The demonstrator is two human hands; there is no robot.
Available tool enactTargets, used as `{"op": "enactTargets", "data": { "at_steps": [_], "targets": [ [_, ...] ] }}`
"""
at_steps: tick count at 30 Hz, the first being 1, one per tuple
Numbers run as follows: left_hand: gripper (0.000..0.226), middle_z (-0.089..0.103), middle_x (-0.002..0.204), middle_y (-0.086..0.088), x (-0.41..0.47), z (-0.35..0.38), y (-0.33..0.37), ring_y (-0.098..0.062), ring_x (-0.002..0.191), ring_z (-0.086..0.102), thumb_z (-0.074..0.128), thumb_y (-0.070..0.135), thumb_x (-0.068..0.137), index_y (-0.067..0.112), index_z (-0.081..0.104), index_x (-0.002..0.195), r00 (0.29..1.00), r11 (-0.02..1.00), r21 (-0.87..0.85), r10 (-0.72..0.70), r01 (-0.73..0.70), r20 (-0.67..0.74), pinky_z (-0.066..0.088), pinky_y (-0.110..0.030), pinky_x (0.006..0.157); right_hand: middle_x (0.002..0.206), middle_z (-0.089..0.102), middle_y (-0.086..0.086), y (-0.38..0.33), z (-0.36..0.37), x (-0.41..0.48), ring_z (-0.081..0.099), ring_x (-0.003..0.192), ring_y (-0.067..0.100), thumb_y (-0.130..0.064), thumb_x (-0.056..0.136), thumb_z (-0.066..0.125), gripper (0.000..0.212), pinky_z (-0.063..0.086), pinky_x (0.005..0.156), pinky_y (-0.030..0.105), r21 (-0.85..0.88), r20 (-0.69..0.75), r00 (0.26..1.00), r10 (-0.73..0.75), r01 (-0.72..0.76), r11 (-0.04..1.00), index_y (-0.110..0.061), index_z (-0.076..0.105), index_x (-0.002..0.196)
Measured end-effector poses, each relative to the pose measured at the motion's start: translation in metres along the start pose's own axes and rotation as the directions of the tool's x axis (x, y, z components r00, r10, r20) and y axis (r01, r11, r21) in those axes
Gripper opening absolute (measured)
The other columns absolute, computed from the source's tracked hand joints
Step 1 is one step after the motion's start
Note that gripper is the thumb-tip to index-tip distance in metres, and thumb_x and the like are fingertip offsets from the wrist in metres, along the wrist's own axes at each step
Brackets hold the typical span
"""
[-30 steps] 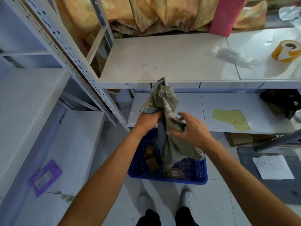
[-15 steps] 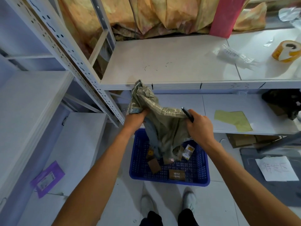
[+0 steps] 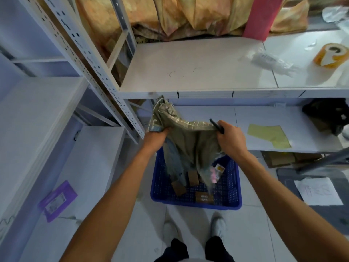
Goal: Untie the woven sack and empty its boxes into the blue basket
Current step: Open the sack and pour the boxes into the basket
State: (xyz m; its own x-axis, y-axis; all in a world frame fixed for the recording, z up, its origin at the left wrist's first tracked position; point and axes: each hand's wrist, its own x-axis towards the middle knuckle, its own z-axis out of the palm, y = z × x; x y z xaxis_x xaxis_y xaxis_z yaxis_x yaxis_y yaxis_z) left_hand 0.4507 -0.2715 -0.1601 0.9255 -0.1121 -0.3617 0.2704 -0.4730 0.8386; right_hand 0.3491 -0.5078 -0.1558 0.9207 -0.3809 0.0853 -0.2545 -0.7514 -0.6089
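Note:
A limp grey-green woven sack hangs upside down over the blue basket on the floor. My left hand grips its upper left corner. My right hand grips the upper right edge and also holds a thin black strip. The sack's lower end dangles inside the basket. Several small brown boxes lie on the basket floor, and a white and yellow box and a pink packet show at the sack's lower right.
White metal shelving stands right behind the basket, its slanted post at left. A tape roll and a plastic bag lie on the upper shelf, yellow paper on the lower one. A purple card lies at left. My shoes are just below the basket.
My hands have moved apart and spread the sack's upper edge wide. My right hand shifted up to the sack's top right. More boxes now lie in the basket.

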Motion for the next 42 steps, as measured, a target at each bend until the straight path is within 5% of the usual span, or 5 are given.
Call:
{"op": "enactTargets", "data": {
  "at_steps": [3, 15, 20, 29, 42],
  "targets": [
    [0.011, 0.068, 0.093, 0.0, -0.008, 0.002, 0.009, -0.013, 0.08, 0.068, 0.068, 0.036, 0.092, 0.029, 0.06, 0.091, 1.0, 1.0, -0.002, -0.007, 0.007, 0.013, 0.057, -0.029, 0.073, 0.071, 0.065, 0.01, 0.001, 0.001, 0.003, 0.058, 0.062, 0.034, -0.01, 0.092, 0.055, 0.009, 0.05, 0.052, 0.044, -0.005, -0.053, 0.999, 0.012, -0.012, 1.0, -0.016, 0.06, 0.097],
    [0.033, 0.064, 0.121, 0.003, -0.015, 0.0, 0.009, -0.018, 0.11, 0.06, 0.069, 0.048, 0.09, 0.03, 0.06, 0.117, 0.999, 0.998, -0.041, 0.039, -0.038, 0.031, 0.048, -0.033, 0.096, 0.069, 0.062, 0.01, -0.011, -0.013, -0.004, 0.055, 0.059, 0.033, -0.009, 0.09, 0.055, 0.013, 0.046, 0.05, 0.042, 0.04, -0.15, 0.988, -0.028, 0.034, 0.999, -0.014, 0.06, 0.101],
    [0.055, 0.064, 0.132, -0.005, -0.019, -0.002, 0.001, -0.026, 0.119, 0.061, 0.071, 0.046, 0.087, 0.019, 0.06, 0.134, 1.0, 0.999, -0.036, 0.0, 0.001, 0.031, 0.049, -0.043, 0.105, 0.076, 0.067, 0.013, -0.012, -0.006, -0.009, 0.06, 0.064, 0.035, -0.011, 0.092, 0.052, 0.011, 0.053, 0.055, 0.05, 0.066, 0.019, 0.999, 0.03, -0.031, 0.997, -0.017, 0.059, 0.099],
    [0.053, 0.058, 0.127, 0.004, -0.023, -0.01, -0.012, -0.016, 0.117, 0.056, 0.07, 0.035, 0.092, 0.017, 0.055, 0.14, 0.998, 1.0, -0.014, -0.021, 0.022, 0.054, 0.042, -0.024, 0.095, 0.075, 0.065, 0.007, -0.014, -0.002, -0.005, 0.06, 0.066, 0.03, -0.016, 0.096, 0.054, 0.005, 0.054, 0.059, 0.045, 0.015, 0.026, 1.0, 0.013, -0.013, 1.0, -0.017, 0.059, 0.097],
    [0.024, 0.063, 0.109, 0.02, -0.027, -0.025, -0.021, -0.009, 0.108, 0.058, 0.072, 0.049, 0.088, 0.046, 0.06, 0.108, 0.99, 1.0, 0.024, -0.01, 0.007, 0.137, 0.044, -0.028, 0.1, 0.076, 0.065, 0.006, 0.01, -0.009, -0.008, 0.063, 0.066, 0.027, -0.017, 0.098, 0.053, 0.01, 0.057, 0.06, 0.047, 0.047, 0.056, 0.993, 0.102, -0.105, 0.993, -0.015, 0.063, 0.101]
  ]
}}
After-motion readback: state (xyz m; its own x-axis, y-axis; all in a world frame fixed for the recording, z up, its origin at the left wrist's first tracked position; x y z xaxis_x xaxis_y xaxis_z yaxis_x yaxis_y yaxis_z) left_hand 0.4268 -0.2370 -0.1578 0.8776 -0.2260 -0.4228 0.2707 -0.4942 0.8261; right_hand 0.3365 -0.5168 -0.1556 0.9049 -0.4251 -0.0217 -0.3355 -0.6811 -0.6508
